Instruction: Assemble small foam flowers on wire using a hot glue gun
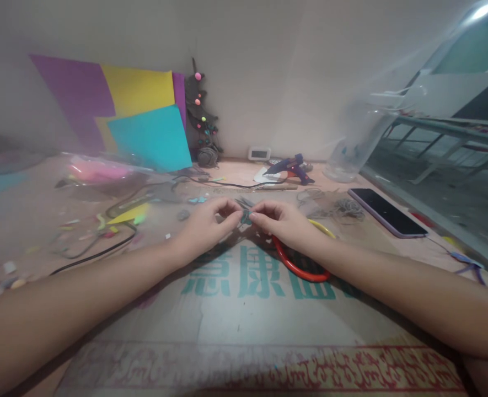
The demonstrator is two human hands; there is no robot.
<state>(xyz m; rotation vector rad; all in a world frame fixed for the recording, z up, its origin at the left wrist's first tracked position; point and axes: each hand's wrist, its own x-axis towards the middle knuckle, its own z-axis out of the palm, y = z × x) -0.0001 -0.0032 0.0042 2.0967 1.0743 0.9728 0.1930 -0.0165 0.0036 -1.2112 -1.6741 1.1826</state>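
My left hand (208, 222) and my right hand (283, 221) meet at the middle of the work surface. Both are closed in a pinch on a small dark piece with a bit of teal (244, 216) held between their fingertips. What the piece is, I cannot make out. Under my right wrist lie scissors with a red handle loop (297, 267) and a yellow one (323, 227). The hands hover above a flattened cardboard sheet with teal printed characters (244, 309).
A purple phone (386, 212) lies at the right, twine (345, 208) beside it. A blue glue gun (289, 167) rests at the back by a small white clock (259, 154). Coloured paper sheets (144, 118) and a dark decorated tree (201, 124) lean on the wall. Black cable (103, 249) and scraps lie left.
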